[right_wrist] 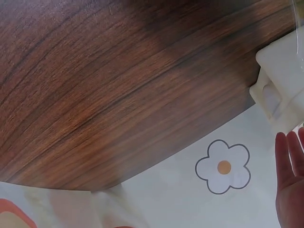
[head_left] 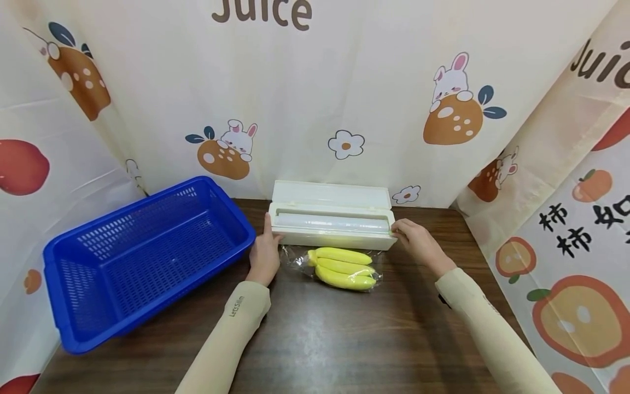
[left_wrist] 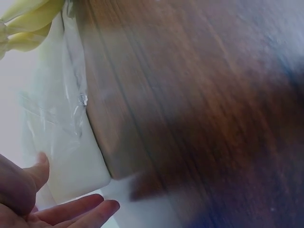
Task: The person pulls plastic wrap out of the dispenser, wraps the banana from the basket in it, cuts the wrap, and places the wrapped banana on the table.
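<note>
A white cling film dispenser (head_left: 334,239) lies with its lid (head_left: 331,194) raised, and a roll of cling film (head_left: 332,222) sits inside. In front of it, a bunch of yellow bananas (head_left: 344,268) is wrapped in clear film. My left hand (head_left: 264,254) touches the dispenser's left end, index finger pointing up beside it. In the left wrist view, its thumb (left_wrist: 42,166) lies over the front corner, with straight fingers past the end. My right hand (head_left: 418,241) has its fingertips at the right end's upper corner. Its fingers (right_wrist: 283,156) look straight in the right wrist view; the thumb is hidden there.
A blue plastic basket (head_left: 162,306) with perforated sides stands on the left of the dark wooden table (head_left: 315,345). Behind the dispenser hangs a printed cloth (head_left: 305,98), and similar cloth (head_left: 556,219) borders the right side.
</note>
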The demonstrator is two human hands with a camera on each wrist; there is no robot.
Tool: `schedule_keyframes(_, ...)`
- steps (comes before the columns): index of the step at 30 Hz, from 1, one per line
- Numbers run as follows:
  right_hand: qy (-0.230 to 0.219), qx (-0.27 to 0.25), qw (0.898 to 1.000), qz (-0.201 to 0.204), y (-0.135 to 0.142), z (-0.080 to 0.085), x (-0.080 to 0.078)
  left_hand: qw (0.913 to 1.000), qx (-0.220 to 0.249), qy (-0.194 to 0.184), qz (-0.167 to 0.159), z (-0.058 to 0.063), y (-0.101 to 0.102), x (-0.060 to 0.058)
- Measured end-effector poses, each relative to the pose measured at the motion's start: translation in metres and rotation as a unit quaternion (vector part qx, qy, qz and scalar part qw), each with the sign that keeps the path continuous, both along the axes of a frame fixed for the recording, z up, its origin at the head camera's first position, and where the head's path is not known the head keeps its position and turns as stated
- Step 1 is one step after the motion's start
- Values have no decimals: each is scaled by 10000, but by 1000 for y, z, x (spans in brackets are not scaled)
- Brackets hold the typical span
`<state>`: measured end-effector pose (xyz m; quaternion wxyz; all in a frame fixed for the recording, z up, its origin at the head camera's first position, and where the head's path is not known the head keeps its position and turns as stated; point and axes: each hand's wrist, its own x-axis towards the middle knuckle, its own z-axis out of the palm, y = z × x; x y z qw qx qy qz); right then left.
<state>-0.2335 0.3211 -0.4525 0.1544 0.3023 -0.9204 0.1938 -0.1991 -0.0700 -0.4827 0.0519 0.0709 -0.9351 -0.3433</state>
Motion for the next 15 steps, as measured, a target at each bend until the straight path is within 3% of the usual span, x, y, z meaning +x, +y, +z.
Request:
schedule_keyframes(7,464,137,9988,31,-5,-8,5,10000,-56,-22,-12,3,0,0)
schedule_keyframes(15,1517,159,9873,436,-14,-15,2,9998,-187,49,-51,11,4,2)
